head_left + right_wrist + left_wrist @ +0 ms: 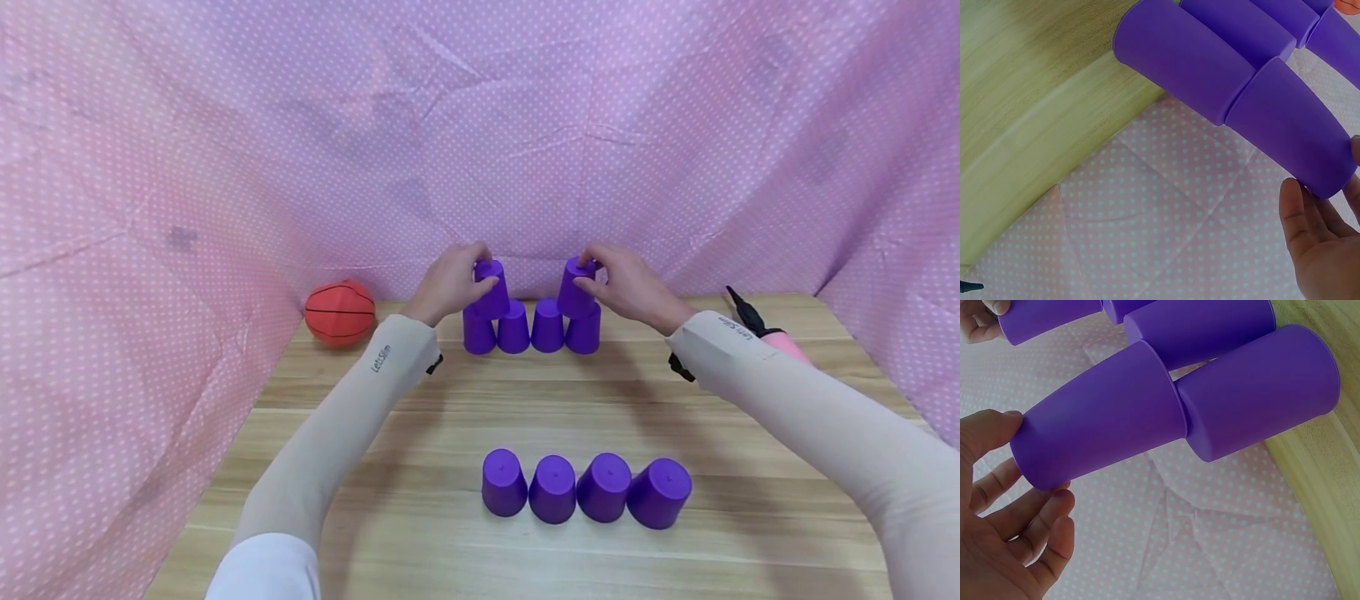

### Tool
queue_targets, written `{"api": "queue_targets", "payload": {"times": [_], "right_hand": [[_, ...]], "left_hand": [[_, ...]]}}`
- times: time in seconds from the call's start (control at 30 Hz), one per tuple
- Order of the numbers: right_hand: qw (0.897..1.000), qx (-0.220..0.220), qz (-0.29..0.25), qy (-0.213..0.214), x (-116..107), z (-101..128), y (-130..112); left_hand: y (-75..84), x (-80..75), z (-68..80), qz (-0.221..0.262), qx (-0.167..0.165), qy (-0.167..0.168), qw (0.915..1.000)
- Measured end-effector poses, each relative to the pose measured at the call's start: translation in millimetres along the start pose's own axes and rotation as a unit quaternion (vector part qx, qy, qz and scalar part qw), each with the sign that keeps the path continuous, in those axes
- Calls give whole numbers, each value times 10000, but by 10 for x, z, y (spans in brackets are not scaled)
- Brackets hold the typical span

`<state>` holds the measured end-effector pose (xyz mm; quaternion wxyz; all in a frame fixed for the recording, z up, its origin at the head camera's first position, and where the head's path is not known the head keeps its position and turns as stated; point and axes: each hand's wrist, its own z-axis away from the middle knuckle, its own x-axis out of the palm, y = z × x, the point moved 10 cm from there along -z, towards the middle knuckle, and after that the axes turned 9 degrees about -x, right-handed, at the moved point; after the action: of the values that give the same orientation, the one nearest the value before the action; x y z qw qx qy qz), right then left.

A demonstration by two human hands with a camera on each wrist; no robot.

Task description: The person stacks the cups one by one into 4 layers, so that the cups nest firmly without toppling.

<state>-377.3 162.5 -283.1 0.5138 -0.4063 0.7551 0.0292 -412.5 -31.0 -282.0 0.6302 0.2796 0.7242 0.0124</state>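
Note:
At the table's far side, several upside-down purple cups [513, 327] stand in a row. My left hand [453, 283] pinches the narrow top end of a purple cup [491, 298] on the row's left part. In the left wrist view this cup [1097, 419] meets the base of a lower cup [1266, 394], thumb on one side and fingers on the other. My right hand [630, 283] grips a matching cup [574, 293] over the row's right part. The right wrist view shows that cup [1291, 125] touching a lower cup [1179, 56] with its rim.
Nearer on the wooden table [420, 550], several more purple cups [555, 490] stand upside down side by side. A red toy basketball [340, 313] lies at the back left. A pink and black object [750, 317] is partly behind the right forearm. Pink dotted cloth [480, 150] hangs behind.

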Motion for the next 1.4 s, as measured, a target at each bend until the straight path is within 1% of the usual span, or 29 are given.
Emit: {"api": "queue_targets", "payload": {"times": [0.2,0.3,0.37,0.47,0.53,0.63,0.77,0.87,0.93,1.03,1.13,1.23,1.3,1.4], "right_hand": [[9998,-113,-88,-119,7,1,-30],[9996,-169,-201,-121,-22,11,-46],[9996,-173,-197,-101,-60,27,-55],[9998,-192,-35,-41,-135,54,-82],[9997,-228,44,25,-192,80,-122],[9986,-491,138,153,-273,130,-232],[9931,-1088,299,328,-350,252,-475],[9866,-1544,356,386,-354,374,-693],[9839,-1712,378,350,-333,455,-814],[9828,-1794,387,224,-286,574,-955],[9811,-1877,447,109,-234,685,-1087],[9772,-2098,318,-50,-158,807,-1259],[9727,-2307,171,-192,-89,897,-1390],[9641,-2621,1,-430,34,1043,-1585]], "left_hand": [[-1,-13,10,-32,27,-13,10000],[13,-50,29,-143,127,83,9998],[46,-101,61,-184,325,241,9990],[97,-207,150,-198,683,541,9960],[139,-285,242,-138,939,714,9929],[211,-388,414,-101,1267,890,9879],[320,-479,712,-51,1714,1027,9798],[357,-489,935,-84,1936,1084,9750],[363,-468,1059,-65,2020,1055,9737],[387,-406,1212,-14,2121,930,9728],[451,-332,1361,115,2282,743,9707],[521,-241,1522,150,2434,567,9681],[571,-165,1639,159,2557,392,9658],[656,-18,1835,152,2880,-30,9575]]}}
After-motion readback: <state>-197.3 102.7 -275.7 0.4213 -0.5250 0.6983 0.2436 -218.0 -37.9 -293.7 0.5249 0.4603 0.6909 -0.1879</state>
